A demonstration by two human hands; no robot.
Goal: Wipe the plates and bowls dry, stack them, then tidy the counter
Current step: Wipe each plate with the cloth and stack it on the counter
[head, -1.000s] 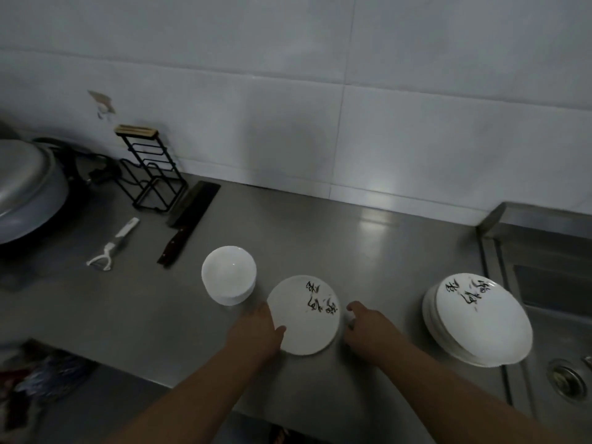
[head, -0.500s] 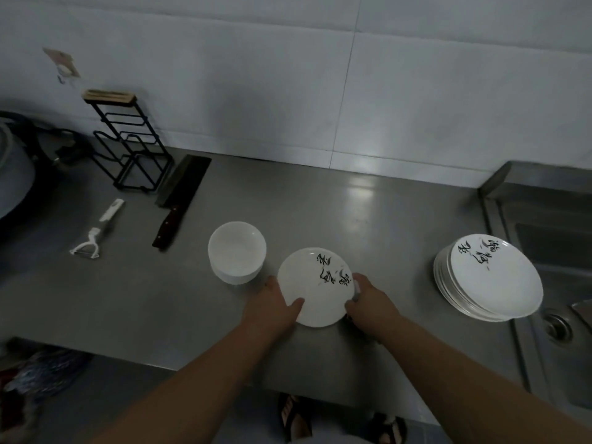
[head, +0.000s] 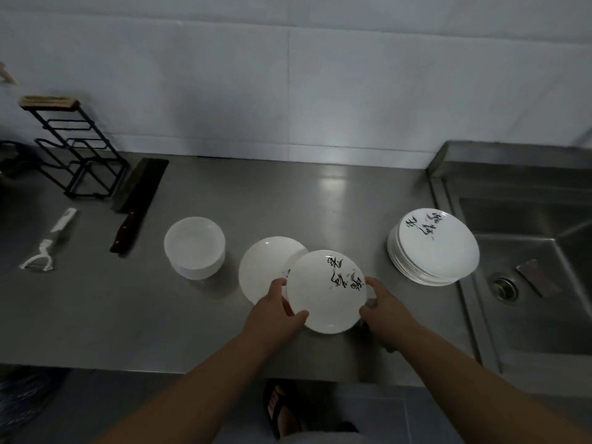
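Left hand [head: 275, 310] and right hand [head: 382, 304] grip the top plate [head: 323, 293]; if wet, it may slip and chip the lower plate [head: 262, 267].

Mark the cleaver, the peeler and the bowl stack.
cleaver [head: 134, 195], head view, lower part of the blade.
peeler [head: 59, 225], head view, on the white handle.
bowl stack [head: 194, 243], head view, inside the top bowl.

Dim, bluish; glare on counter [head: 333, 187]; wide-angle edges bowed, soft.
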